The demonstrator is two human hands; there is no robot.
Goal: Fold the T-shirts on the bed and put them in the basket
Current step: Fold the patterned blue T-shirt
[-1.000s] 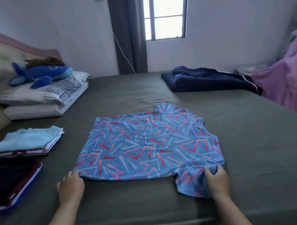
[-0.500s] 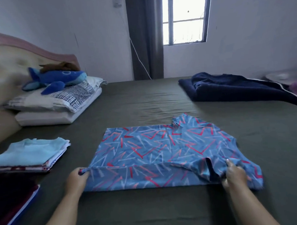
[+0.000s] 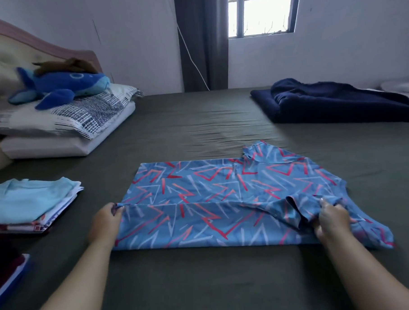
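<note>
While both hands' grip pinches the patterned T-shirt (image 3: 223,189), folded shirts (image 3: 29,202) lie left.

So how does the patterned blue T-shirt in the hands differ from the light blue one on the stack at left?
The patterned T-shirt is spread wide and only part-folded, its near strip turned over; the light blue T-shirt is a compact folded rectangle. The patterned one is gripped by the left hand and right hand; the light blue one lies untouched atop a stack. Both are on the bed.

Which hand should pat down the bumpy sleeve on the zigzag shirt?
Probably the right hand. It already pinches the zigzag shirt right at the bunched sleeve. The left hand grips the far corner of the folded edge, so it would have to cross over.
</note>
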